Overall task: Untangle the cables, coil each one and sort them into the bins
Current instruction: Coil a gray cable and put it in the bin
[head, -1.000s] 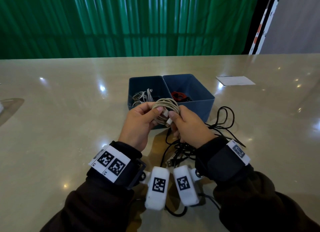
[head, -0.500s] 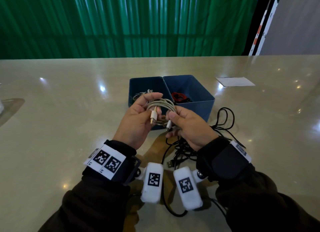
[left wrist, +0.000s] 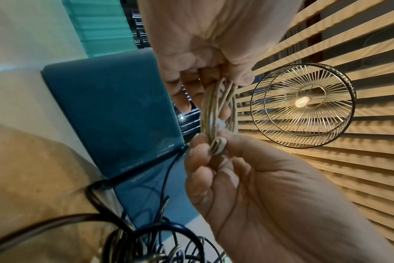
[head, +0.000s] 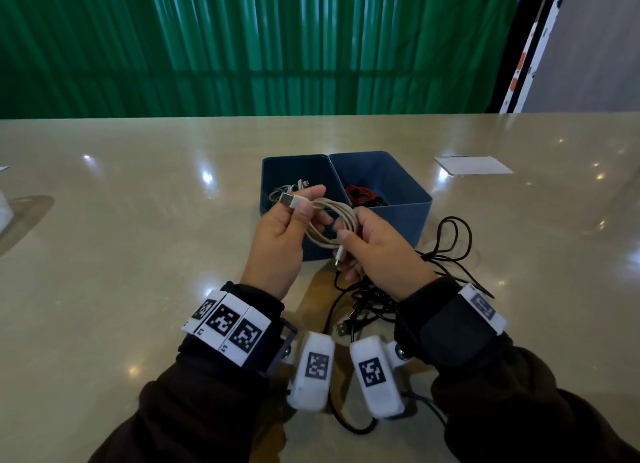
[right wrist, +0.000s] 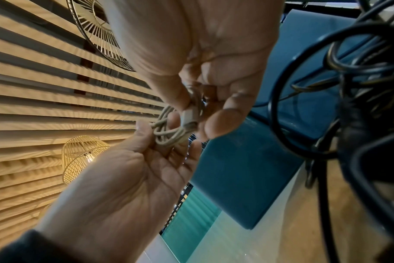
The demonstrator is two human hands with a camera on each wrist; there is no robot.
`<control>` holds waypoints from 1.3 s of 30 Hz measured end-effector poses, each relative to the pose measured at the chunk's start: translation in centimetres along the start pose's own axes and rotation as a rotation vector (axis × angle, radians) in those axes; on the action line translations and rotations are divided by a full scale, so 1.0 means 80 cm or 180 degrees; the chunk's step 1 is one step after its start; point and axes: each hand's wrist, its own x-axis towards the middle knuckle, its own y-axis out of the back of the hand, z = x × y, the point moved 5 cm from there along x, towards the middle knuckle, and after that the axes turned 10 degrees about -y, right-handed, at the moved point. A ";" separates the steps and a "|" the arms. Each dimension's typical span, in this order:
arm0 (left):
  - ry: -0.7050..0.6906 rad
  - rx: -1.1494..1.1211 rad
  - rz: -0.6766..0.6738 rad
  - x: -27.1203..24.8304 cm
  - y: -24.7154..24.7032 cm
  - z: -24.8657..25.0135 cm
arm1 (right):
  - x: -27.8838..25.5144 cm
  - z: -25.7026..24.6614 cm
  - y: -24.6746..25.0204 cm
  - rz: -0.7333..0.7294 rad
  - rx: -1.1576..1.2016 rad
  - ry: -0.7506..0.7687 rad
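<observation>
A white cable (head: pixel 334 217) wound in a loose coil hangs between both hands just in front of the two blue bins. My left hand (head: pixel 306 201) pinches its USB plug (head: pixel 288 199) between thumb and forefinger, and the plug sticks out to the left. The right hand (head: pixel 346 246) grips the coil's other side, with the small plug (head: pixel 340 256) pointing down. In the left wrist view the coil (left wrist: pixel 218 110) runs from the left hand (left wrist: pixel 202 85) to the right hand (left wrist: pixel 205 151). The right wrist view shows the right hand (right wrist: pixel 198 113) pinching the small plug (right wrist: pixel 189 113).
The left bin (head: pixel 294 163) holds a white cable, and the right bin (head: pixel 384 159) holds a red coil (head: pixel 360 193). A tangle of black cables (head: pixel 374 296) lies on the table under my right wrist, with loops (head: pixel 453 241) reaching right. A white paper (head: pixel 472 165) lies at the far right.
My left hand has drawn the USB plug out of the coil, up and to the left. The coil has loosened and stretched between the hands. The right hand keeps its hold.
</observation>
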 end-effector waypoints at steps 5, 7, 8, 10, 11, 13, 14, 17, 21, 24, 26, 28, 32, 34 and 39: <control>0.0079 -0.0097 -0.0043 -0.002 -0.003 -0.004 | 0.001 0.004 0.001 -0.0076 0.0127 -0.0079; 0.0217 -0.0331 -0.0003 -0.002 -0.004 -0.008 | 0.002 0.004 0.002 -0.0079 0.0176 -0.0054; 0.0300 -0.0427 0.0051 -0.002 -0.003 -0.010 | 0.002 0.003 0.003 -0.0076 0.0127 -0.0026; 0.0414 -0.0544 0.0158 -0.002 -0.003 -0.013 | 0.002 0.002 0.004 -0.0107 -0.0042 0.0014; 0.0439 -0.0574 0.0199 -0.002 -0.002 -0.014 | 0.001 0.003 0.003 -0.0145 -0.0139 -0.0007; 0.0444 -0.0704 0.0272 -0.002 0.000 -0.013 | 0.001 0.005 0.002 -0.0156 -0.0332 -0.0097; 0.0443 -0.0831 0.0294 -0.001 0.001 -0.013 | 0.001 0.005 0.004 -0.0114 -0.0423 -0.0109; 0.0428 -0.1142 0.0306 0.000 0.001 -0.010 | -0.001 0.000 0.006 -0.0094 -0.0551 0.0056; 0.0455 -0.1250 0.0400 0.002 0.005 -0.007 | -0.004 -0.007 0.000 -0.0263 -0.0713 0.0347; 0.0516 -0.1139 0.0321 0.006 0.010 -0.006 | -0.002 -0.009 0.007 -0.0110 -0.0841 0.0552; 0.0578 -0.0987 0.0153 0.007 0.012 -0.006 | 0.000 -0.008 0.017 -0.0003 -0.0986 0.0556; 0.0674 -0.0902 0.0003 0.007 0.011 -0.006 | 0.000 -0.006 0.024 0.0083 -0.1224 0.0533; 0.0828 -0.1014 -0.0014 0.004 0.007 -0.006 | 0.003 -0.002 0.023 0.0324 -0.1315 0.0588; 0.0917 -0.1146 0.0000 0.002 0.003 -0.007 | 0.006 -0.001 0.022 0.0555 -0.1418 0.0677; 0.1126 -0.1557 0.0038 -0.002 -0.006 -0.007 | 0.005 -0.001 0.020 0.0605 -0.1241 0.0628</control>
